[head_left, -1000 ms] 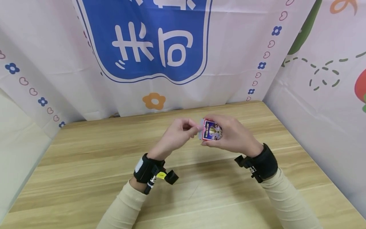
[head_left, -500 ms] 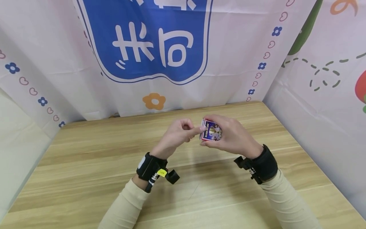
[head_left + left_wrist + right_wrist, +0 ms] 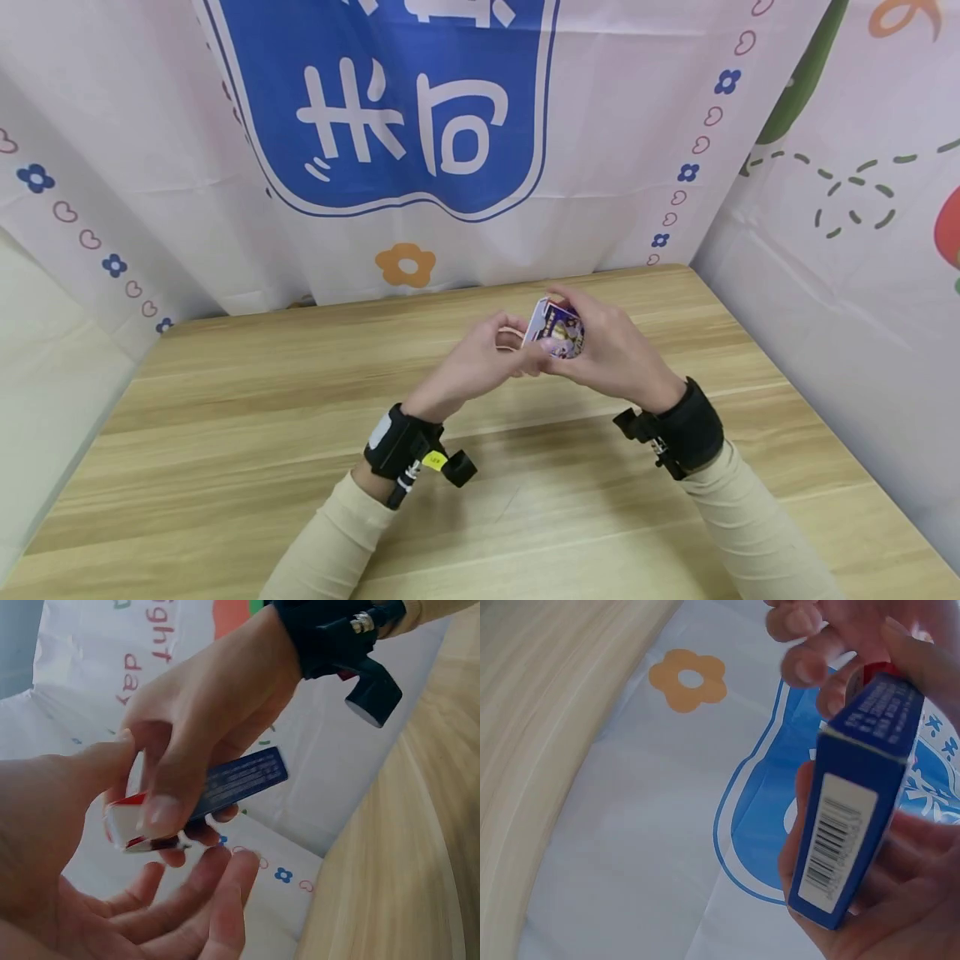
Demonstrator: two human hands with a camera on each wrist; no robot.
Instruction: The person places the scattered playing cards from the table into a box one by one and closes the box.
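Note:
My right hand point(image 3: 622, 354) grips a small blue and red cardboard box point(image 3: 566, 331), shaped like a playing-card box, above the table. A gold cup is printed on its face. The white end flap point(image 3: 124, 823), on the side toward my left hand point(image 3: 476, 364), stands out from the box. My left thumb overlaps the near corner of the box in the head view, while the other left fingers are loosely bent and spread beside it. A barcode label point(image 3: 834, 840) on the box's opposite end shows in the right wrist view. The box's inside is hidden.
The wood-grain table point(image 3: 247, 433) lies beneath both hands. A white cloth with a blue emblem point(image 3: 405, 108) hangs along its back edge, and another printed cloth point(image 3: 847, 275) stands along the right side.
My left hand has moved right, its thumb now over the near corner of the box. The box has tilted and risen slightly in my right hand's grip.

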